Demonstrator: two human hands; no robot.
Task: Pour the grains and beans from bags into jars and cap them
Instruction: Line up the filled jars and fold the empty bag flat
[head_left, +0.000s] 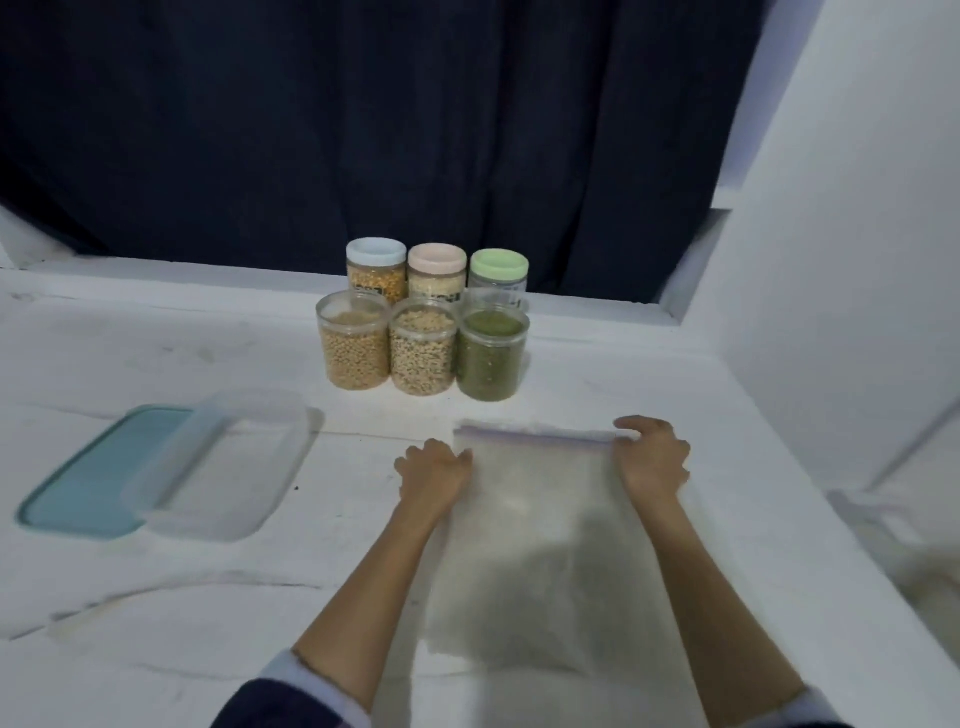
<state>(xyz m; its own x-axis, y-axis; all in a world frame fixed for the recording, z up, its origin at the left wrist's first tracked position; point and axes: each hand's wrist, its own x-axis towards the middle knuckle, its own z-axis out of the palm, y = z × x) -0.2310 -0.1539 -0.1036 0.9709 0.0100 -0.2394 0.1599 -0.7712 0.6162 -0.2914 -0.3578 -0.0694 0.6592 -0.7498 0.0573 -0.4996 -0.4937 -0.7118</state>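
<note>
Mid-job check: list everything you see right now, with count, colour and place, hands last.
Capped clear plastic jars: 3, back row; lids blue, pink, green.
Open clear plastic jars: 3, front row; tan grains, beige beans, green beans.
Clear zip bag: 1, purple seal strip, flat on the white table.
Clear rectangular container: 1, left, overlapping the teal lid.
Teal rectangular lid: 1, far left.
Left hand: on the bag's left edge.
Right hand: pinching the seal's right end.

white tabletop (156, 597) | clear plastic container (223, 462) on it | teal lid (88, 483) touching container's left side, partly under it | dark blue curtain (363, 130) behind container
</note>
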